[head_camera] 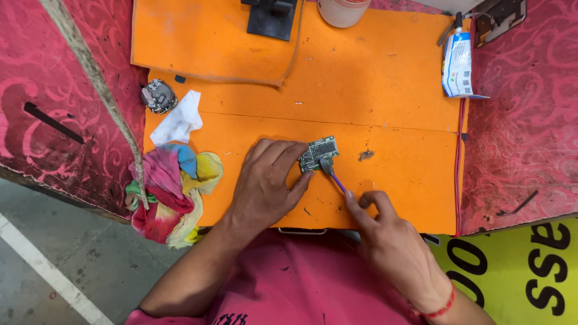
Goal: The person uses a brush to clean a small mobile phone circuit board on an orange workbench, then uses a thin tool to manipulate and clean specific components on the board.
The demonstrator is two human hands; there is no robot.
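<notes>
two hands are at work on the orange mat (373,78) that covers the surface. my left hand (265,183) lies flat and loosely spread, its fingertips pressing on the near left edge of a small green board (319,153) to pin it down. my right hand (385,235) is pinched shut around the purple handle of a brush (335,177), thumb and forefinger gripping it low; the brush slants up and left, and its bristles touch the lower right part of the board. the board sits flat on the mat, near the middle, just ahead of my left fingers. a dark smudge (365,155) marks the mat just right of the board.

left of my left hand a bundled rag (171,192) in pink, yellow and blue hangs over the mat's edge, with a white scrap (179,120) beside it and a small round metal part (159,96) farther up. at the far side stand a black stand (271,18) and a pale cup (343,11). a white and blue tube (457,66) lies at the mat's far right corner, and a red wire (460,174) runs down the right edge. the mat rests on a pink patterned cloth (518,132).
</notes>
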